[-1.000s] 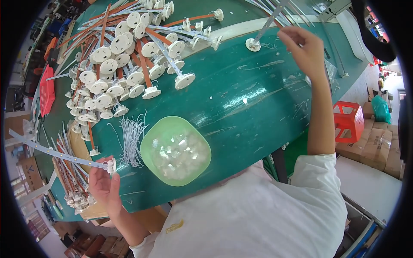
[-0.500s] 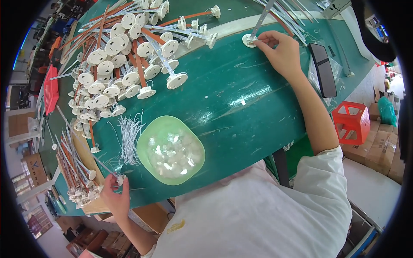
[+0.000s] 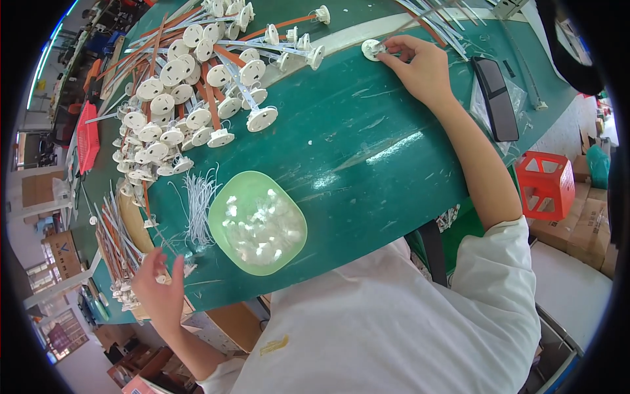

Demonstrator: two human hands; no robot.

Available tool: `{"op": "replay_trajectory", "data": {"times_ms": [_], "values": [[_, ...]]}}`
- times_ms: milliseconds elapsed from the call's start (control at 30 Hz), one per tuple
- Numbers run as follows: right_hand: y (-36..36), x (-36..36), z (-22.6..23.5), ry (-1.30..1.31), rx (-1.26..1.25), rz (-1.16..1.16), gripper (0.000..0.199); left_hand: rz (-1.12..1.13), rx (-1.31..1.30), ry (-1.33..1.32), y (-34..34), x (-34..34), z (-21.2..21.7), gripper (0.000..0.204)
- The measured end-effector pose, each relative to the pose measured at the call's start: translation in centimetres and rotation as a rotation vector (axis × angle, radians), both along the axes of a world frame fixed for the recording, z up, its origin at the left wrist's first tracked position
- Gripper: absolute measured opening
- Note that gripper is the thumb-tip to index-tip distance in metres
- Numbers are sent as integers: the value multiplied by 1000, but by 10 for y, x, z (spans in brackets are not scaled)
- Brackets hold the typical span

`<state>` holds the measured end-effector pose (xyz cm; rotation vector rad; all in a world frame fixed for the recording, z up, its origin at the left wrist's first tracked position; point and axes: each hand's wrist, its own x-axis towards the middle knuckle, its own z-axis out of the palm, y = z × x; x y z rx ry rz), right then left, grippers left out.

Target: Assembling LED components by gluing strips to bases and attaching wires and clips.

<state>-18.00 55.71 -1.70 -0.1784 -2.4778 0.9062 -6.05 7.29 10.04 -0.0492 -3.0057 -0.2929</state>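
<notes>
In the head view, the right hand (image 3: 420, 71) is toward the far edge of the green table (image 3: 341, 197), thumb and fingertips pinched on a disc-ended strip (image 3: 369, 50). The left hand (image 3: 159, 292), fingers spread apart, is at the near edge by the left corner; a white strip end (image 3: 189, 270) lies just beside it, contact unclear. A green bowl (image 3: 252, 180) of small pale pieces (image 3: 262, 230) stands along the near edge, beside white wires (image 3: 199, 205). A strip heap (image 3: 174, 72) covers the far left; a black phone (image 3: 495, 98) lies near the right edge.
</notes>
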Motion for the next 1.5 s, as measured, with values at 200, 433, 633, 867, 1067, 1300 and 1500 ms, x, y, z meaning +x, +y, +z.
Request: {"op": "replay_trajectory", "data": {"times_ms": [200,433,633,867,1067,1300,1500], "values": [[9,5,-3,-77,31,-49,28,-705,198,169,140,-84,25,19],[2,-3,0,-57,4,-22,28,-1161,209,28,295,-210,2,33],[8,-4,-10,-62,-34,-23,27,-1283,191,-153,349,-249,-36,61],[7,-3,-12,-23,-13,-31,26,-1064,222,-293,353,-246,-48,72],[5,-1,-8,36,-4,11,24,-1056,118,-346,358,-249,-43,72],[10,-2,-8,73,-54,10,18,-1025,145,-352,358,-251,-46,68],[4,-2,-7,85,7,-3,18,-1035,142,-353,358,-250,-44,66]]}}
